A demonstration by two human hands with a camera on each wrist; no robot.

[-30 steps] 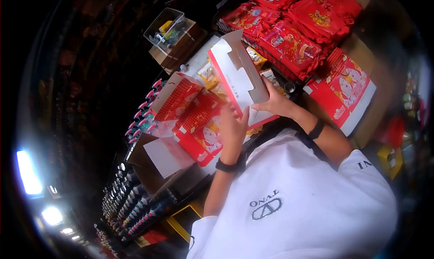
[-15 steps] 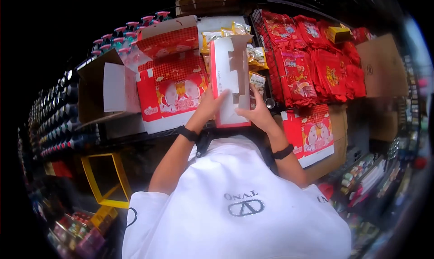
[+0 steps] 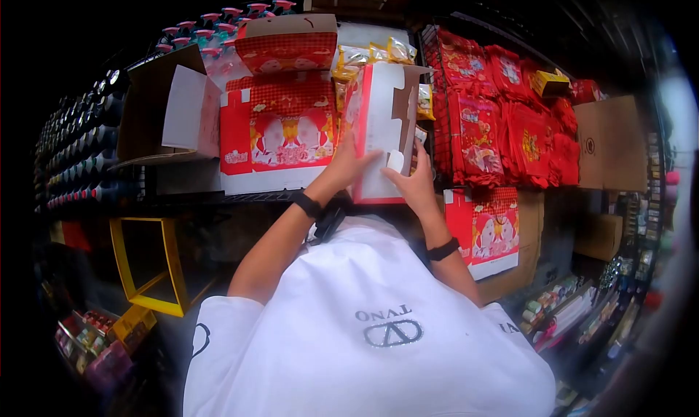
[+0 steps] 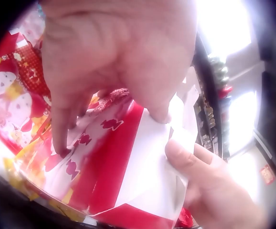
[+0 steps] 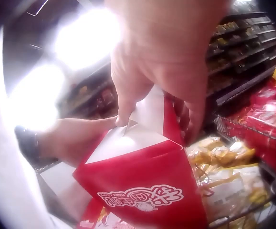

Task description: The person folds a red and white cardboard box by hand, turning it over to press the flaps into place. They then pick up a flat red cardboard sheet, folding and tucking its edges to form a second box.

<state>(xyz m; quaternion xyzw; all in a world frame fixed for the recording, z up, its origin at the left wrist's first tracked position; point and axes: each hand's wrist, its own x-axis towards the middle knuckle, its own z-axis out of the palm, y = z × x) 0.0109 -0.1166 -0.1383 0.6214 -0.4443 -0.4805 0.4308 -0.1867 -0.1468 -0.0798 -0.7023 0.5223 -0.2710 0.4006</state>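
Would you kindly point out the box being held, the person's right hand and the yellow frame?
Held box (image 3: 380,122): head view, on its white panel.
Right hand (image 3: 417,188): head view, on the middle of the hand.
Yellow frame (image 3: 175,266): head view, on its right-hand upright bar.

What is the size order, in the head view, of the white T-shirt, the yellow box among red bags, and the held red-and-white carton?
Largest to smallest:
white T-shirt
red-and-white carton
yellow box

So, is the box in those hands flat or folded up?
Folded up: in the right wrist view, the box has a red end panel meeting its white top at an angle.
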